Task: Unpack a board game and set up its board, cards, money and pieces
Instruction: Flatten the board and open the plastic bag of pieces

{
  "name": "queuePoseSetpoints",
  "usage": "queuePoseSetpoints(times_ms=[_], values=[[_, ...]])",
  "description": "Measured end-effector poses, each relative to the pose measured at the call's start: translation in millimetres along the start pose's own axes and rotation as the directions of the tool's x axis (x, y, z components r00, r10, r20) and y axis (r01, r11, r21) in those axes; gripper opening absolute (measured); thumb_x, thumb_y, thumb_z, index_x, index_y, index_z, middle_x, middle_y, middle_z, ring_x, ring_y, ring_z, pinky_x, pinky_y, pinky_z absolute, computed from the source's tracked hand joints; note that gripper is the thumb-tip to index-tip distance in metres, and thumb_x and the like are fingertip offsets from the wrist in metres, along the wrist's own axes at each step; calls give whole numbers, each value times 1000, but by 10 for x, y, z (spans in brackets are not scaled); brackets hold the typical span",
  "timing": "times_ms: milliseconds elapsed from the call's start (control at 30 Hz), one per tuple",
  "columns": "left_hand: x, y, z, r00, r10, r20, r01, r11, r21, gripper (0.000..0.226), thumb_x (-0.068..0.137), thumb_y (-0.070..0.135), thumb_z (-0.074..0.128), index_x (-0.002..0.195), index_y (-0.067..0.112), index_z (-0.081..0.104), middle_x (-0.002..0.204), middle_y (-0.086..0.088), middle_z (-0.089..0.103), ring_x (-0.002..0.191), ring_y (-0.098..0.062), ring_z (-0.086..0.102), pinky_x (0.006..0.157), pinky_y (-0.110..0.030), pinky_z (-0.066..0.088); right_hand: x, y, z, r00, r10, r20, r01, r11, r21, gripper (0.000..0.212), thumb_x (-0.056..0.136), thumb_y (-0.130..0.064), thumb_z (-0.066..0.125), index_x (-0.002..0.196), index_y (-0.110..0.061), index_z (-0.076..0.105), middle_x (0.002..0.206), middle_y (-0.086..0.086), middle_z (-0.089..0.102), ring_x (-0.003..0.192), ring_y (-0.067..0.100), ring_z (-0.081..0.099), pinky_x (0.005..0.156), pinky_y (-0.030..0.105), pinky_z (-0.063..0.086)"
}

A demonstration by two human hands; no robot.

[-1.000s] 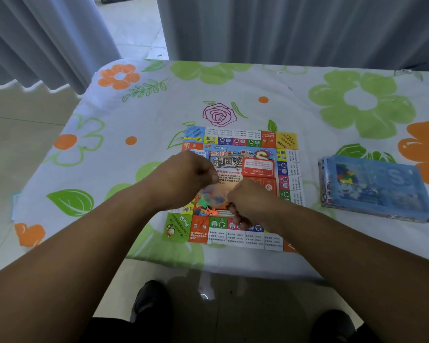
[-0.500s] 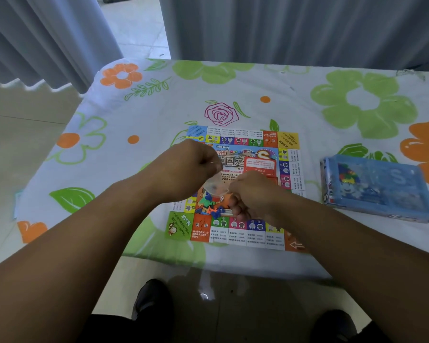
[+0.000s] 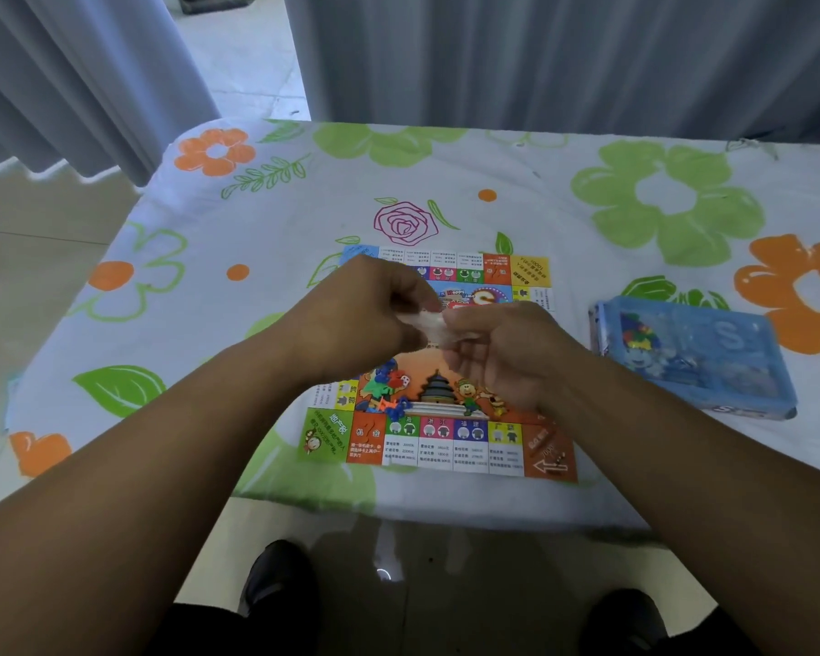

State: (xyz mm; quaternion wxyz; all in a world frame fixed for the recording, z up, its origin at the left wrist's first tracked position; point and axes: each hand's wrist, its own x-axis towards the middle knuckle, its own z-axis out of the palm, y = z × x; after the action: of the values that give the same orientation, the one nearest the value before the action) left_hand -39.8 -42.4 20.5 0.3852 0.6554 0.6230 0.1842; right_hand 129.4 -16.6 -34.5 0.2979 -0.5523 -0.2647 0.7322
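- Nearest, at the bottom edge: two dark shoes [image 3: 280, 584] on a glossy tiled floor [image 3: 427, 551], with both forearms reaching up and forward over the tabletop [image 3: 256, 220].
- Just past the tabletop's near edge: a colourful game board [image 3: 450, 447] lying flat on a white cloth printed with green and orange flowers, its near row of squares fully visible, an orange corner with an arrow at the near right.
- On the board's left-centre artwork: a small heap of loose plastic pieces [image 3: 389, 395], blue, red and orange, resting in a cluster below the left wrist.
- Above the board's middle: left hand [image 3: 365, 324] and right hand [image 3: 507, 352] meeting knuckle to knuckle, each grip pressed together and pinching one end of a small crumpled clear plastic bag [image 3: 434, 324] stretched between them.
- Bag held clear of the board, looking empty or nearly so; contents not clear enough to tell.
- To the right, well apart from the board: a blue game box [image 3: 697, 357] lying flat on the cloth, cartoon figure on its lid.
- Beyond the board: a pink rose outline [image 3: 405, 224] printed on the cloth.
- Farthest: grey curtains [image 3: 564, 59] hanging behind the tabletop, with a gap showing pale floor at the upper left.
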Motion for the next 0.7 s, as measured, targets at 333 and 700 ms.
queuePoseSetpoints(times_ms=[333, 700], values=[[120, -481, 494, 939, -311, 147, 184, 816, 548, 74, 72, 22, 81, 135, 16, 43, 132, -11, 39, 111, -32, 55, 95, -38, 50, -139, -120, -442, 956, -176, -233, 136, 974, -178, 3, 87, -5, 69, 87, -6, 66, 70, 7, 62, 60, 17, 58, 48, 25, 51], [199, -356, 735, 957, -259, 133, 135, 798, 587, 51, 80, 21, 75, 124, 18, 50, 126, -9, 44, 109, -28, 55, 93, -38, 50, -322, -329, -928, 896, -227, -381, 157, 966, -205, 1, 88, -7, 64, 89, -8, 65, 70, 7, 65, 48, 13, 55, 47, 22, 48]])
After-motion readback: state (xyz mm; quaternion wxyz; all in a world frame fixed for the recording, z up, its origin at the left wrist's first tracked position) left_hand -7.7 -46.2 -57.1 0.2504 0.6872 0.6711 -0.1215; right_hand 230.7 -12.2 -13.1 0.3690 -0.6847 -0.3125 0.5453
